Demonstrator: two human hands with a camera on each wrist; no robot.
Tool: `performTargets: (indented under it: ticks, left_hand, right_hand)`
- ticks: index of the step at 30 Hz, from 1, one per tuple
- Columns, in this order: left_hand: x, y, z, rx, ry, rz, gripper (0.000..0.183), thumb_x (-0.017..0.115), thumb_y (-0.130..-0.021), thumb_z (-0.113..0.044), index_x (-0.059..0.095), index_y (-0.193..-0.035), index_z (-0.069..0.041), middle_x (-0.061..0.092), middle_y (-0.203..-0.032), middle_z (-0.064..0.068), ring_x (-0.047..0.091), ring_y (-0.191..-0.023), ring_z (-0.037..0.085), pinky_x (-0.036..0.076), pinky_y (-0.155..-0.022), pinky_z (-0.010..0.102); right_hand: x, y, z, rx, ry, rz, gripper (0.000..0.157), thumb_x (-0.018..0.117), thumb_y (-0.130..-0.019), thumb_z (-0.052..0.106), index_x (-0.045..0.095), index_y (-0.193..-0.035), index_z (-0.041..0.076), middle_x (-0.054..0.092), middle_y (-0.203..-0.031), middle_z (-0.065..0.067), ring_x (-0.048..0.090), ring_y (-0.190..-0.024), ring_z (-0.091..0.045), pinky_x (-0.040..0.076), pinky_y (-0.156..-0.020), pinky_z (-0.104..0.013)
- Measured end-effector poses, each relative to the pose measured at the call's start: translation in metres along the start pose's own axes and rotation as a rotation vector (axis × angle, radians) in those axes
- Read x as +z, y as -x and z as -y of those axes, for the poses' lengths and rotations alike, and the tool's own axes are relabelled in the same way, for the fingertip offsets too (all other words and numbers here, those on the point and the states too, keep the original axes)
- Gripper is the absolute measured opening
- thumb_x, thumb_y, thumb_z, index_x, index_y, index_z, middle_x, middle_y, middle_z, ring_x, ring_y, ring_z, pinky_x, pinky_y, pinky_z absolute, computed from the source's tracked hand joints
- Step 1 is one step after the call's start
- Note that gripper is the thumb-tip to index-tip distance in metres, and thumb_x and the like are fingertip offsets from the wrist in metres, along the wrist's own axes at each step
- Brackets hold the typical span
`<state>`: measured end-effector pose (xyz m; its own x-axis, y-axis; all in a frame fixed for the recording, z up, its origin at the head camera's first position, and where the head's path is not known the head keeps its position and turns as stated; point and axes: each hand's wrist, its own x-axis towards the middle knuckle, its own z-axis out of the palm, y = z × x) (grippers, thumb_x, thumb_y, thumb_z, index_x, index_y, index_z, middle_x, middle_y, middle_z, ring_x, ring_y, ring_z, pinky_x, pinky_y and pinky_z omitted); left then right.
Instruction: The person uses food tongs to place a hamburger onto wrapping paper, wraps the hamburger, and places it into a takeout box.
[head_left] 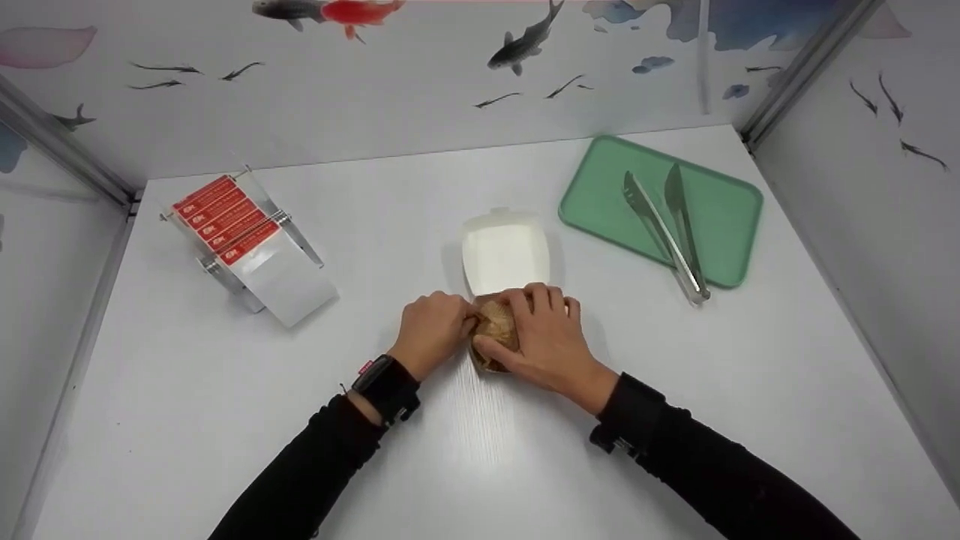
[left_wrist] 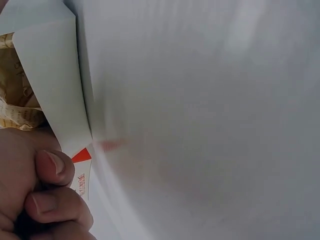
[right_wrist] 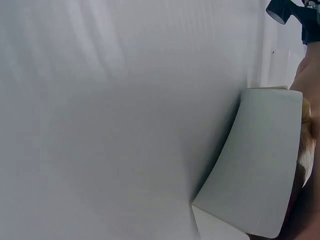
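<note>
A paper-wrapped burger, round and in brown printed paper, sits in the base of a white clamshell box whose lid lies folded back. What is inside the paper is hidden. My right hand grips the bundle, thumb on the near side and fingers over the right. At the box's left rim my left hand has curled fingers and pinches an edge of the wrapping paper; its exact hold is partly hidden. The left wrist view shows crumpled wrapping paper behind the box wall. In the right wrist view, the box side hides most of the bundle.
A dispenser with a roll of red-and-white labels stands at the back left. Metal tongs lie on a green tray at the back right, their end jutting over its front edge. Painted panels enclose the white table.
</note>
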<state>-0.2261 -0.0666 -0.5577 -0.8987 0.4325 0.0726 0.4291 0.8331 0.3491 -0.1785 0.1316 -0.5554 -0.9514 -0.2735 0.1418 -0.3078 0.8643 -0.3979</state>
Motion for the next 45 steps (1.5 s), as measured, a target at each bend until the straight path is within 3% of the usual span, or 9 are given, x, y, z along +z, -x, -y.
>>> performTargets:
  ticks: [8,13,17,20,27,29,35,40,45]
  left_hand:
    - [-0.002,-0.004,0.002,-0.072,0.127,0.004,0.009,0.083,-0.092,-0.013,0.089,-0.096,-0.018,0.083,-0.092,0.007,0.076,-0.077,0.025,0.061,-0.061,0.043]
    - [-0.002,-0.006,0.002,-0.170,0.259,-0.034,0.008,0.086,-0.086,-0.010,0.087,-0.083,-0.017,0.081,-0.084,0.001,0.061,-0.067,0.014,0.047,-0.056,0.031]
    - [-0.004,-0.003,0.001,-0.185,0.313,-0.046,0.007,0.084,-0.087,-0.009,0.086,-0.083,-0.014,0.080,-0.082,0.001,0.049,-0.061,0.010,0.037,-0.053,0.025]
    - [-0.008,0.000,0.004,-0.183,0.405,0.005,0.009,0.078,-0.091,-0.011,0.087,-0.090,-0.011,0.075,-0.074,0.000,0.045,-0.055,0.007,0.034,-0.050,0.022]
    - [-0.014,0.003,0.010,-0.267,0.722,0.212,0.028,0.069,-0.104,-0.029,0.086,-0.096,-0.008,0.056,-0.055,-0.008,0.046,-0.052,0.007,0.033,-0.052,0.023]
    - [-0.012,0.003,0.008,-0.284,0.777,0.234,0.025,0.070,-0.105,-0.029,0.087,-0.104,-0.009,0.053,-0.056,-0.010,0.046,-0.054,0.006,0.034,-0.054,0.022]
    - [-0.004,0.001,0.003,-0.384,0.945,0.234,0.026,0.066,-0.106,-0.020,0.085,-0.100,-0.003,0.042,-0.053,-0.012,0.037,-0.050,0.003,0.030,-0.050,0.021]
    - [-0.004,0.000,-0.001,-0.408,0.883,0.209,0.026,0.066,-0.106,-0.020,0.085,-0.098,-0.002,0.044,-0.056,-0.011,0.038,-0.052,0.004,0.029,-0.050,0.020]
    - [-0.005,-0.001,-0.004,-0.382,0.737,0.170,0.029,0.067,-0.105,-0.022,0.085,-0.090,-0.004,0.046,-0.060,-0.009,0.043,-0.059,0.008,0.032,-0.054,0.022]
  right_hand:
    - [0.013,0.002,-0.001,-0.059,0.035,-0.112,0.075,0.076,-0.085,0.065,0.058,-0.131,0.009,0.057,-0.123,-0.020,0.057,-0.114,-0.041,0.047,-0.103,-0.061]
    - [0.016,0.004,0.001,-0.070,0.092,-0.143,0.080,0.081,-0.080,0.063,0.055,-0.132,0.008,0.054,-0.122,-0.021,0.057,-0.108,-0.041,0.050,-0.101,-0.059]
    - [0.018,0.004,0.002,-0.057,0.094,-0.151,0.079,0.082,-0.079,0.061,0.054,-0.132,0.010,0.053,-0.126,-0.020,0.057,-0.110,-0.040,0.050,-0.102,-0.058]
    - [0.019,0.004,0.002,-0.054,0.095,-0.141,0.079,0.081,-0.080,0.061,0.053,-0.133,0.010,0.053,-0.127,-0.020,0.056,-0.111,-0.040,0.050,-0.103,-0.058]
    - [0.019,0.003,0.001,-0.062,0.102,-0.132,0.080,0.083,-0.081,0.059,0.052,-0.132,0.007,0.053,-0.125,-0.022,0.053,-0.118,-0.045,0.046,-0.111,-0.060]
    - [0.018,0.002,0.001,-0.069,0.096,-0.120,0.080,0.083,-0.081,0.059,0.052,-0.132,0.005,0.054,-0.125,-0.024,0.053,-0.121,-0.046,0.043,-0.115,-0.062]
    - [0.016,0.000,0.003,-0.086,0.131,-0.094,0.084,0.081,-0.081,0.060,0.052,-0.135,0.003,0.056,-0.124,-0.025,0.054,-0.121,-0.046,0.040,-0.117,-0.065]
    - [0.017,0.000,0.003,-0.074,0.160,-0.107,0.085,0.080,-0.080,0.062,0.053,-0.135,0.003,0.058,-0.123,-0.025,0.055,-0.120,-0.047,0.042,-0.115,-0.065]
    - [0.014,0.001,0.001,-0.034,0.025,-0.084,0.091,0.080,-0.083,0.063,0.049,-0.144,0.004,0.055,-0.132,-0.026,0.051,-0.126,-0.050,0.037,-0.118,-0.071]
